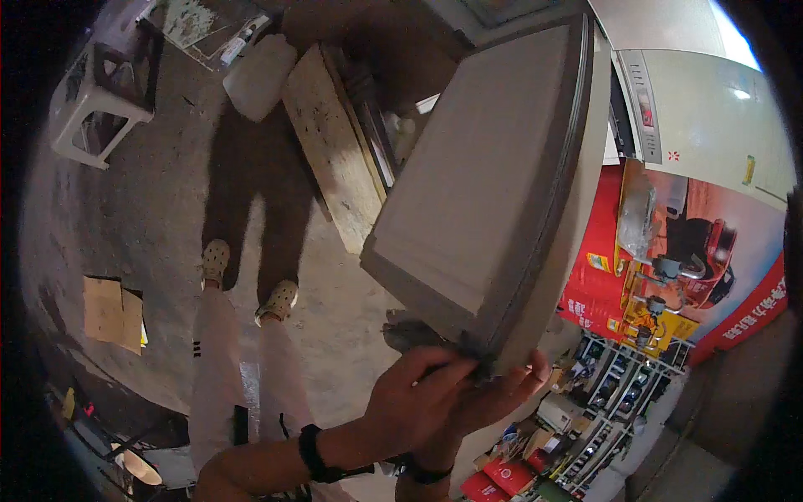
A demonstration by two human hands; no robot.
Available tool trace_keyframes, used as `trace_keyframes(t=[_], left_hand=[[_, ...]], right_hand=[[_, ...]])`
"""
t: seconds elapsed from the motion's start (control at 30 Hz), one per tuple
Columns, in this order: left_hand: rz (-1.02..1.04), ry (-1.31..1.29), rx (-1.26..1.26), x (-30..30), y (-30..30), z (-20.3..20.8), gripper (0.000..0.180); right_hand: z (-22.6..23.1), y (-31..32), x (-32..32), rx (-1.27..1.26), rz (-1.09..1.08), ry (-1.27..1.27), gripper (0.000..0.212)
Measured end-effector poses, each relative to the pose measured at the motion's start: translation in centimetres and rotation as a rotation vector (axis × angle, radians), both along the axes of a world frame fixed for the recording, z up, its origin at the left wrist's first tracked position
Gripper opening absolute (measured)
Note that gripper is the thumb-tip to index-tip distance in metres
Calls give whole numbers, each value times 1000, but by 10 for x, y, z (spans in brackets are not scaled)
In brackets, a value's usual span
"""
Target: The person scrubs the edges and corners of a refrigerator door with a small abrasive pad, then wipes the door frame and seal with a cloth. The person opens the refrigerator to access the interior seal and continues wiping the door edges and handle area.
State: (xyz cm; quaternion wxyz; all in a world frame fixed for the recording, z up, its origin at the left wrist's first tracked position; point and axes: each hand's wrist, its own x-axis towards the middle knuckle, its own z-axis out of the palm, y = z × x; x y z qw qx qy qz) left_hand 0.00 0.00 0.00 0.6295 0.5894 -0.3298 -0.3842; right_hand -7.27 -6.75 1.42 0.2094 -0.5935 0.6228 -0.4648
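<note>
Head view: a grey concrete floor [167, 217] spreads widest, and on its right side the big boxy unit [468, 176], grey-brown with a flat panelled face and a darker border, slants from the top of the view down to the person's hands, right of the legs. Beyond it at upper right is a cream appliance [711, 117] with a narrow control strip, then a red and pale poster [740, 197] with metal taps in front of it, and, lower, a white wire rack [657, 361] loaded with small goods. A worn wooden board [330, 142] lies near the unit's left edge; whether they touch I cannot tell. Farther left are a pale plastic stool [96, 96], a whitish container [261, 77] and a folded piece of brown cardboard [109, 311]. Perforated beige clogs [216, 259] are on the person's feet. At the unit's nearest corner the left hand [410, 397] has its fingers bent and tips drawn in against a dark bit; whether it pinches that, I cannot tell. The right hand [493, 406], partly hidden beneath it, reaches its fingers along the corner's right side, its grip unclear. A black wristband [313, 452] circles the left wrist.
</note>
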Motion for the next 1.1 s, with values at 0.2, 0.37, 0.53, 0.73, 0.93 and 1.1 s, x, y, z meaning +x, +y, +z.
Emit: trace_keyframes(t=[0.2, 0.37, 0.53, 0.73, 0.93, 1.1], left_hand=[[249, -68, -107, -7, -4, 5, 45], [198, -199, -104, 4, -2, 6, 39], [116, -70, -212, 10, -1, -12, 32], [-4, 106, 54, 18, 36, -47, 24], [43, 11, 88, 25, 48, -73, 29], [172, -111, -368, 12, 5, -67, 31]], right_hand=[[-1, 4, -4, -68, 170, 155, 63], [4, 10, 5, -54, 212, 90, 57], [3, 9, 0, -10, 180, -66, 48], [5, 1, -13, -28, 238, -1, 38], [2, 5, -9, -38, 200, -108, 29], [-1, 9, 5, -80, 286, -110, 32]])
